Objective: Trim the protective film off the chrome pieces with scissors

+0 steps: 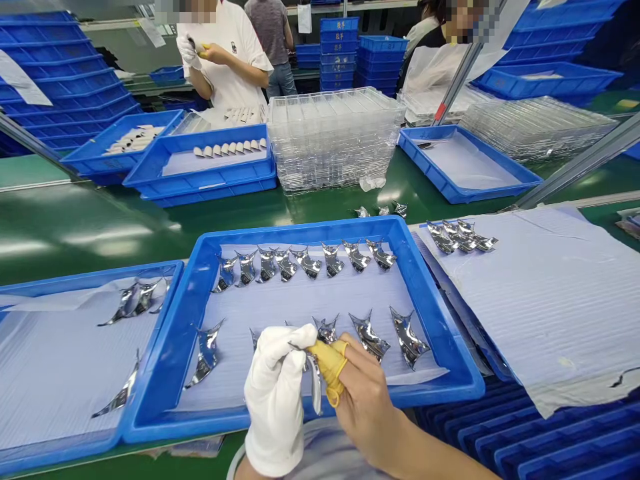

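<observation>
My left hand [275, 400], in a white fabric glove, and my right hand [367, 407], with yellow finger cots, hold a small mirror-polished metal part [315, 383] between them above a blue plastic tray [300, 230]. The part is mostly hidden by my fingers. Several similar pointed chrome parts lie in two rows on the tray's pale corrugated liner; the closest [326, 330] sits just beyond my fingertips. Others lie on a lined blue tray [173, 287] to the left and on a pale corrugated sheet [550, 300] to the right.
A green workbench [75, 233] runs across the view, with a stack of clear plastic trays [335, 137] and more blue trays beyond. A co-worker [225, 60] stands at the far side, holding a small item in gloved hands. Stacked blue trays [550, 440] lie at lower right.
</observation>
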The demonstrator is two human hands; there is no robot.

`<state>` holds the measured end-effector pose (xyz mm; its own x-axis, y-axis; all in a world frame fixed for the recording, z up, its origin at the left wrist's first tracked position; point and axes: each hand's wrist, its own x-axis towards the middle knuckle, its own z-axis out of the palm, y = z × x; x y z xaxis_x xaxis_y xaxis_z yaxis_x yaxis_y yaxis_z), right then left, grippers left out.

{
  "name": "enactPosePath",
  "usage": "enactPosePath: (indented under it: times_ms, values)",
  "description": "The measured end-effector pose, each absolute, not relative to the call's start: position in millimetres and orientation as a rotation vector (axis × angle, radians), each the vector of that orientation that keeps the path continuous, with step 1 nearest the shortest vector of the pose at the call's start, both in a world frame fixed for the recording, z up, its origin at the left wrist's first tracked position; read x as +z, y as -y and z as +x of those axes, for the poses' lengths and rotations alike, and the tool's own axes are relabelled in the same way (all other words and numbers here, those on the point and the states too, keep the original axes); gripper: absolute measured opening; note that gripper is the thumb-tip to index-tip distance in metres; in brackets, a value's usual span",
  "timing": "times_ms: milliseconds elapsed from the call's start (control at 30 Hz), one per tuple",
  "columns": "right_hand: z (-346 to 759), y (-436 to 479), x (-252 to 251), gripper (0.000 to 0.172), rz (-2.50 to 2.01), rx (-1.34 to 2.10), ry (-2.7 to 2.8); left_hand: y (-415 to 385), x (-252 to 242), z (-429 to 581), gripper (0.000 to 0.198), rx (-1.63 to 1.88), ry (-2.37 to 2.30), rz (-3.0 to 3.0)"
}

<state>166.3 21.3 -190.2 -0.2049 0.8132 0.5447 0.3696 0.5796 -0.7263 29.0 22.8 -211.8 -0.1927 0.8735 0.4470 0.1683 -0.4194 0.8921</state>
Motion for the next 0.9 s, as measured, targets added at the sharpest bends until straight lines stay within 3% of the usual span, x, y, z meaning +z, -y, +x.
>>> enactPosePath:
  times_ms: [167, 300, 667, 900]
  values:
    - [174.5, -26.6, -190.0, 0.041, -0.915, 0.785, 1.708, -24.0, -205.4, 25.7, 0.02, 1.685, -1.264, 1.351]
    - [178.8, -27.2, -198.7, 0.035, -0.877, 0.853, 1.662, -25.5, -198.7, 23.6, 0.019, 1.738, -1.269, 1.306]
    - [172.4, -23.2, -204.8, 0.016, -0.83, 0.86, 1.611, -15.3, -194.3, 16.2, 0.04, 1.792, -1.274, 1.658]
    - [171.8, -15.1, -198.9, 0.019, -0.847, 0.692, 1.633, -6.5, -193.1, 18.0, 0.027, 1.791, -1.274, 1.416]
